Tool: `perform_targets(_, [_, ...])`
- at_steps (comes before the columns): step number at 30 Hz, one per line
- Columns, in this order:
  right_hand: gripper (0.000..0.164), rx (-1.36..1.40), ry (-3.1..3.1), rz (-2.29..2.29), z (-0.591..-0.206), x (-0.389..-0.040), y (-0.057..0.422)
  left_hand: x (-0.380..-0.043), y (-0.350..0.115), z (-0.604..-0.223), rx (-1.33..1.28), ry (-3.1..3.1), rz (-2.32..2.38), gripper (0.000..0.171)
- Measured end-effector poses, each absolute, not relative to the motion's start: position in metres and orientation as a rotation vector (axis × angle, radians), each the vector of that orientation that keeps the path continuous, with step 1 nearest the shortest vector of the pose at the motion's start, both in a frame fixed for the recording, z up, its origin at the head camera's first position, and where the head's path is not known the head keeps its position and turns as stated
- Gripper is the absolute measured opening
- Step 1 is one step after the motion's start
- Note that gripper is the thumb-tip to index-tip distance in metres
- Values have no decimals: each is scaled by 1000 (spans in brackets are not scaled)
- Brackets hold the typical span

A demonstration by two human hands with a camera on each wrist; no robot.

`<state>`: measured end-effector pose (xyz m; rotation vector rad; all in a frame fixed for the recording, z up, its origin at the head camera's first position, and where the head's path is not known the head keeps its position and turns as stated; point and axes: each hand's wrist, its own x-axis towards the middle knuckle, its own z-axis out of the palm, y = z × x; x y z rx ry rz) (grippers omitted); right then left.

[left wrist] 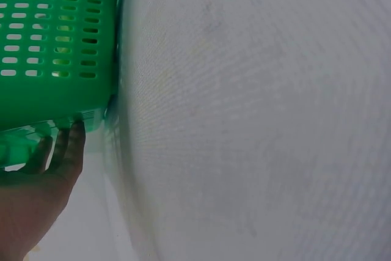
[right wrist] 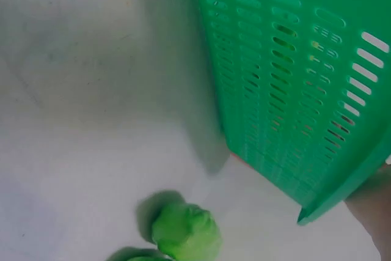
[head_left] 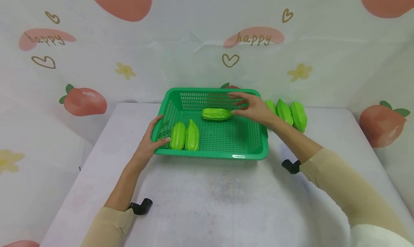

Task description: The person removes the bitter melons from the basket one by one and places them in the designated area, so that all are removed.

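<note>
A green slotted plastic basket stands on the table. My left hand grips its left side, the thumb over the rim and the fingers against the outer wall, as the left wrist view also shows. Two light-green ridged gourds lie side by side in the basket's front left. A third ridged gourd lies crosswise towards the back. Over the basket's right side is my right hand, fingers spread, its lowest fingertip close to that gourd's pointed end; whether they touch I cannot tell.
Several more ridged gourds lie on the white table just right of the basket, partly behind my right forearm. A patterned cloth hangs behind the table. Black wrist mounts stick out from both sleeves.
</note>
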<state>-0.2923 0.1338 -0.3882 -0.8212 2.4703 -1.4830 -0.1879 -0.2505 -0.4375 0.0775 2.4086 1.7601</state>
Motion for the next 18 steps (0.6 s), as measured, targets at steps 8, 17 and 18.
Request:
perform_targets(8, [61,-828,2449,-1449,-388,-298,123,-188,-250,-437,72,2407,1764,83])
perform_targets(17, [59,-869,2445,-1362,-394,-307,112,-188,-249,-437,74,2405,1775,83])
perform_targets(18, [59,-867,2455,-1342,-394,-308,111,-188,-249,-437,75,2404,1775,83])
